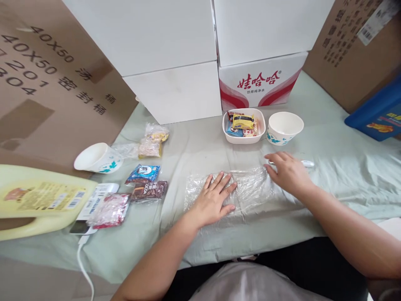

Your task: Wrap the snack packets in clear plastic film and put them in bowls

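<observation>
A sheet of clear plastic wrap point(250, 188) lies flat on the pale green cloth point(344, 167) in front of me. My left hand point(214, 200) presses palm-down on its left half, fingers spread. My right hand point(288, 171) rests on the sheet's right edge, fingers pointing left and lightly curled. A small white object point(308, 163) lies just behind the right hand. Beyond the sheet stand a white square dish point(244, 138) with several snack packets and a white paper bowl point(285, 127) with teal print.
At left lie a tipped paper bowl point(98, 158), several snack packets point(144, 173), a yellow jug point(40, 200) and a phone with a white cable point(84, 259). White boxes point(175, 92), a red-printed carton point(260, 85), brown cartons point(53, 83) and a blue box point(380, 110) ring the cloth.
</observation>
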`<state>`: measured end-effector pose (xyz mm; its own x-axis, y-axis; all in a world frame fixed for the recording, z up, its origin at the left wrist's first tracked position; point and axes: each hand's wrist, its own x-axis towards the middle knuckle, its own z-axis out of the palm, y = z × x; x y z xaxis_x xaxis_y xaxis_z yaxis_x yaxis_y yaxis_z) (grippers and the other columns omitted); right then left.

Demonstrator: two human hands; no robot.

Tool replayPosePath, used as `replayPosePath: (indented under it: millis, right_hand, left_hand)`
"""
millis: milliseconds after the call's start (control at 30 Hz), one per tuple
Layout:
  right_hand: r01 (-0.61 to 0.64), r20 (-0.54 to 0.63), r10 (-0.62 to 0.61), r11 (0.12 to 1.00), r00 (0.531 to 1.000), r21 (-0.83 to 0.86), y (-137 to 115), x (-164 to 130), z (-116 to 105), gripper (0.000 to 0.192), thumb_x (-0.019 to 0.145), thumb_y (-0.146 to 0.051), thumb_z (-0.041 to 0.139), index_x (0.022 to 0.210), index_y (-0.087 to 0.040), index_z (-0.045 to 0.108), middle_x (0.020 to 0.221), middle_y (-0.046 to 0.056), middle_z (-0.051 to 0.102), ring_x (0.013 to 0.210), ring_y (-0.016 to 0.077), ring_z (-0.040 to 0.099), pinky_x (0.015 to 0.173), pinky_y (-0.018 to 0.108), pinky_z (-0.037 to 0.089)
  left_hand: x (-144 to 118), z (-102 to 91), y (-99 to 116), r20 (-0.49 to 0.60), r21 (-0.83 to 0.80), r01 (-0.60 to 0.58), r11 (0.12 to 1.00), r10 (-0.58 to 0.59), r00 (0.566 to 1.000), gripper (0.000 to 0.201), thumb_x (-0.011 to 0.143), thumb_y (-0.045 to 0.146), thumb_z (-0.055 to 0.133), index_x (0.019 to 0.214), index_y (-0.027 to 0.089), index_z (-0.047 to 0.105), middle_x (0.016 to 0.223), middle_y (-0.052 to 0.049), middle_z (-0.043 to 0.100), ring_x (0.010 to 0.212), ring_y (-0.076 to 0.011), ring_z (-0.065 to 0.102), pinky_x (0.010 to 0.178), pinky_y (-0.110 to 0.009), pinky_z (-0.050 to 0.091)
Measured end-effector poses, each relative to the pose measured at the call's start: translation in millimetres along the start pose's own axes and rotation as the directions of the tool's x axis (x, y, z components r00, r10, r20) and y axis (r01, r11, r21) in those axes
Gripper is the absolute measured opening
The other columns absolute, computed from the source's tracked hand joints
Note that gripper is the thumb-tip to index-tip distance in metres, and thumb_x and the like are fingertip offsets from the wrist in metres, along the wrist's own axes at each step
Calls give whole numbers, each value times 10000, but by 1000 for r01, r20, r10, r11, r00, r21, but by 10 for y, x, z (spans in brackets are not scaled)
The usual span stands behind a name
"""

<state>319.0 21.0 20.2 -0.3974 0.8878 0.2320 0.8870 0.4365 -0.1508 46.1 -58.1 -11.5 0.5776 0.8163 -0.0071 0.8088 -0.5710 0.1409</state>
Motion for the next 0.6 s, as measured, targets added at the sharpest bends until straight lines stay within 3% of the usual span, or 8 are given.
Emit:
replayPosePath:
  millis: [33, 100, 167, 267, 333, 467, 533, 600]
  right_hand:
    - [138, -7, -138, 989, 990, 55, -63, -31, 31, 378, 967, -356, 429, 1202, -135, 625, 1176, 155, 671, 1130, 295, 599, 945, 426, 459]
    - [388, 45, -398, 910, 916, 147, -214, -103, 135, 506, 948, -458, 477, 1329, -136, 555, 1383, 160, 554, 1329, 314, 446, 1081, 485, 359]
    - [495, 146, -523, 847, 840, 192, -330, -168, 252, 728, 897, -568, 524, 1466, -128, 409, 1532, 166, 379, 1447, 359, 242, 1137, 568, 245]
    - [459, 279, -503, 863, 818, 209, -324, -209, 335, 929, 835, -679, 534, 1533, -122, 278, 1596, 172, 225, 1476, 403, 82, 1148, 626, 150]
    - [410, 333, -460, 887, 823, 211, -216, -194, 295, 966, 815, -708, 533, 1542, -133, 261, 1602, 168, 205, 1476, 412, 56, 1148, 638, 124]
    - [349, 370, -412, 909, 833, 228, 32, -129, 73, 1049, 730, -734, 615, 1531, -137, 295, 1603, 186, 195, 1475, 418, 52, 1160, 625, 110]
    - [362, 354, -446, 889, 822, 282, 88, -112, -45, 1026, 702, -680, 685, 1518, -171, 331, 1611, 161, 186, 1479, 405, 50, 1169, 601, 128]
    - [401, 350, -523, 840, 778, 364, 83, -115, -132, 927, 696, -578, 738, 1480, -214, 402, 1609, 117, 220, 1484, 384, 67, 1170, 583, 156]
  left_hand:
    - [4, -10, 12, 2, -3, 2, 1000, -2, 1000, 677, 897, 502, 566, 1486, 236, 362, 1599, -101, 265, 1486, -336, 182, 1183, -586, 155]
    - [15, -28, 43, 6, -5, 8, 1000, -8, 1000, 683, 899, 493, 564, 1494, 236, 348, 1603, -97, 255, 1490, -333, 165, 1186, -584, 148]
    - [21, -46, 40, 20, -9, 10, 1000, -10, 1000, 692, 899, 493, 563, 1501, 241, 332, 1608, -87, 242, 1496, -319, 151, 1193, -572, 144]
    - [-10, -80, -119, 60, -18, 64, 998, -63, 996, 734, 877, 560, 567, 1504, 266, 324, 1613, -80, 230, 1495, -318, 155, 1192, -574, 150]
    - [-61, -111, -324, 65, -14, 180, 983, -179, 982, 745, 869, 595, 555, 1501, 270, 329, 1610, -99, 233, 1490, -344, 161, 1175, -603, 162]
    - [-171, -227, -642, -138, -39, 442, 896, -443, 886, 637, 915, 535, 498, 1428, 162, 437, 1539, -203, 334, 1450, -401, 234, 1127, -629, 234]
    - [-196, -315, -625, -258, -131, 410, 903, -430, 865, 520, 926, 486, 495, 1310, 139, 536, 1411, -204, 467, 1363, -366, 381, 1100, -561, 323]
    - [-196, -403, -502, -236, -263, 261, 929, -324, 916, 375, 904, 458, 551, 1139, 172, 612, 1226, -137, 575, 1192, -284, 527, 1027, -449, 428]
